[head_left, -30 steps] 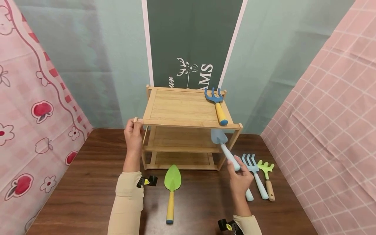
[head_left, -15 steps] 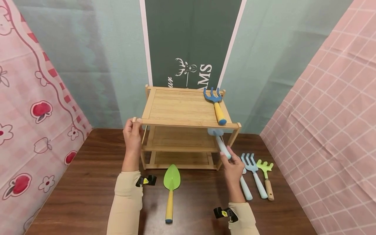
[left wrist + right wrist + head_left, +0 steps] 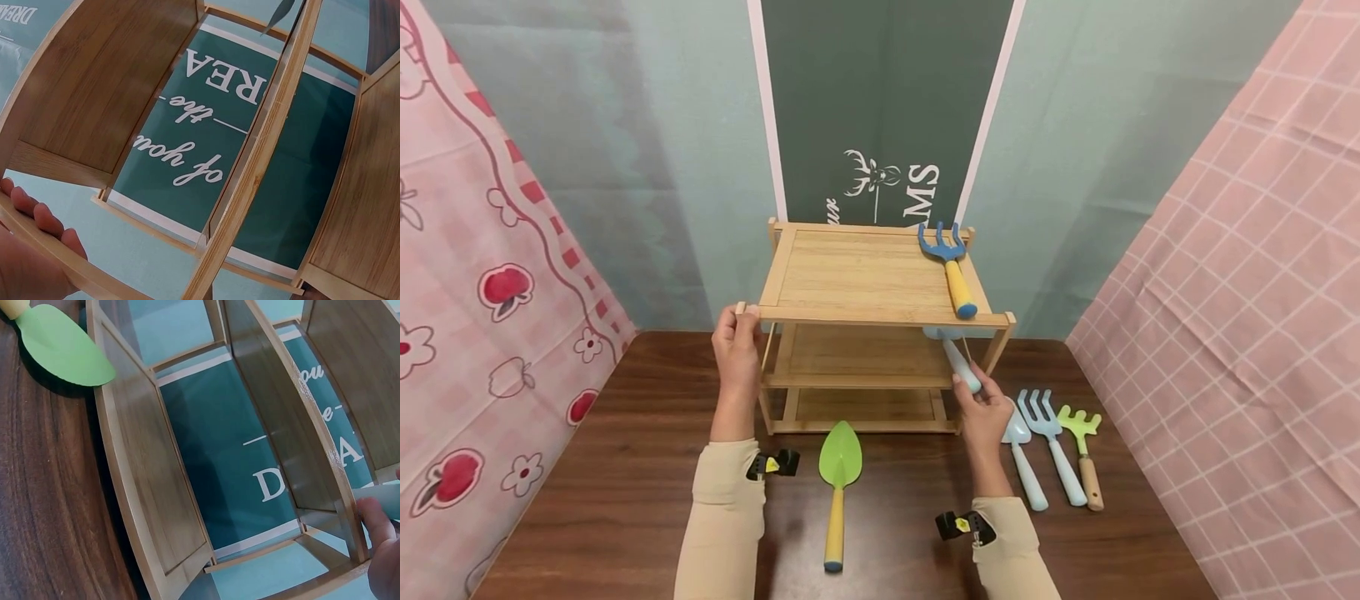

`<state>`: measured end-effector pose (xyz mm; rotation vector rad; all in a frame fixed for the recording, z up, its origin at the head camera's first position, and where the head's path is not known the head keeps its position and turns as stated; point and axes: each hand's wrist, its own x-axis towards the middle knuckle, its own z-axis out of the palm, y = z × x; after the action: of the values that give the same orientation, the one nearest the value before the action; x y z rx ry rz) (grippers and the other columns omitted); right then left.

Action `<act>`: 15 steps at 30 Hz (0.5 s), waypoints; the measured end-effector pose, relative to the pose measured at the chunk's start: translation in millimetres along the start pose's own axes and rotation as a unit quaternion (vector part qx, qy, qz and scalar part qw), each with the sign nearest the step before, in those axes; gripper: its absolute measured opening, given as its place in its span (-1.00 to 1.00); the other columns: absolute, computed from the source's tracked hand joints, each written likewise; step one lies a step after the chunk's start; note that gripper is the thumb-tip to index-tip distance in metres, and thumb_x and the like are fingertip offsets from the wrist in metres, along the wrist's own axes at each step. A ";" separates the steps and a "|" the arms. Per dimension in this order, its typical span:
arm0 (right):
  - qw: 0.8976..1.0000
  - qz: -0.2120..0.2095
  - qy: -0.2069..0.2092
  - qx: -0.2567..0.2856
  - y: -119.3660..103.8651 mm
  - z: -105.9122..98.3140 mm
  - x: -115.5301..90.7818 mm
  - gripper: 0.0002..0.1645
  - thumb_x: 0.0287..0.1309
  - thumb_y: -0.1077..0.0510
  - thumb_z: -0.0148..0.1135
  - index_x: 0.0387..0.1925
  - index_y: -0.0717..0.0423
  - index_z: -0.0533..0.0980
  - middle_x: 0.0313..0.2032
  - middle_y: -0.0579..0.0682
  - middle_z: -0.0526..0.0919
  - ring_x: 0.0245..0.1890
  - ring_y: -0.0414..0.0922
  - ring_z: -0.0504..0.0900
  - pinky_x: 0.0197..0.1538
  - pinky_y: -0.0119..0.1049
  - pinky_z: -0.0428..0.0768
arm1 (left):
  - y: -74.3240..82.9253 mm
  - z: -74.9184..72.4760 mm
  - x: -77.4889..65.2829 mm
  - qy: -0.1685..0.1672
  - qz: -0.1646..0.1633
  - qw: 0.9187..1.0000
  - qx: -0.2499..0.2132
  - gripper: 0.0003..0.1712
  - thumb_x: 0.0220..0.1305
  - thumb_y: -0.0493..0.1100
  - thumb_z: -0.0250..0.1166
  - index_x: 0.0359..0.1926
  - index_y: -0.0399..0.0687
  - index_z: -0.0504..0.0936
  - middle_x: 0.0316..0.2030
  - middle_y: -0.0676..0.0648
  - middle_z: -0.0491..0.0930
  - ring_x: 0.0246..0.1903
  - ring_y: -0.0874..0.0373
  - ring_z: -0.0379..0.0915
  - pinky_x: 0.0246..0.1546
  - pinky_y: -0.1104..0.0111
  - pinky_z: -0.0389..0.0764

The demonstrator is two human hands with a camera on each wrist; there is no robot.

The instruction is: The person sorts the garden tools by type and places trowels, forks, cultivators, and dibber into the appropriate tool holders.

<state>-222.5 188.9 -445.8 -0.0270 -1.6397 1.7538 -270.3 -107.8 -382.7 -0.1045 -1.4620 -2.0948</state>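
A wooden three-tier shelf stands on the table. My left hand grips its front left post near the top; in the left wrist view the fingers curl round the wood. My right hand holds a light blue trowel by its handle. The trowel's blade reaches in above the middle shelf at the right, partly hidden under the top board. On that top board lies a blue hand rake with a yellow handle.
A green trowel with a yellow handle lies in front of the shelf. To the right lie another light blue trowel, a light blue hand fork and a green rake with a wooden handle. Cloth hangs around the table.
My right hand has moved left and forward, taking the light blue trowel further in over the middle shelf. The left hand keeps its grip on the post.
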 end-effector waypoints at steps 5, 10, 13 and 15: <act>1.000 0.010 0.004 -0.010 1.1 4.6 3.0 -0.62 -0.06 0.48 0.28 -0.13 0.59 0.48 -0.22 0.49 0.50 -0.36 -0.29 0.57 -0.36 -0.53 0.52 | -3.8 -0.7 1.8 0.004 0.004 1.000 -0.010 -0.82 0.29 -0.29 0.08 -0.46 -0.03 0.43 -0.58 -0.16 0.19 -0.51 0.05 0.11 -0.38 0.33 0.22; 1.000 0.014 0.002 -0.018 0.6 7.5 4.1 -0.61 -0.06 0.47 0.30 -0.13 0.59 0.48 -0.23 0.48 0.51 -0.42 -0.30 0.58 -0.40 -0.54 0.51 | -5.4 -1.0 2.0 0.005 0.008 1.000 -0.011 -0.84 0.29 -0.26 0.10 -0.46 -0.02 0.44 -0.59 -0.12 0.21 -0.51 0.07 0.13 -0.39 0.33 0.23; 0.999 0.020 -0.002 -0.036 -0.7 8.8 5.3 -0.60 -0.06 0.46 0.31 -0.12 0.59 0.48 -0.24 0.47 0.53 -0.43 -0.30 0.61 -0.39 -0.53 0.52 | -6.6 -1.6 2.0 0.002 0.008 1.000 -0.009 -0.85 0.29 -0.25 0.10 -0.45 -0.03 0.44 -0.59 -0.08 0.22 -0.52 0.12 0.14 -0.40 0.32 0.22; 0.998 0.028 -0.003 -0.059 2.1 8.7 7.6 -0.58 -0.07 0.42 0.35 -0.12 0.56 0.49 -0.23 0.43 0.56 -0.39 -0.26 0.61 -0.37 -0.53 0.52 | -7.2 -1.8 2.1 -0.001 0.009 1.000 -0.007 -0.86 0.29 -0.24 0.10 -0.44 -0.04 0.44 -0.59 -0.06 0.23 -0.53 0.13 0.13 -0.41 0.33 0.21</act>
<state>-233.3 185.4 -442.6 -0.1245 -1.7605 1.6981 -275.1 -108.5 -388.6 -0.1243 -1.4424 -2.0912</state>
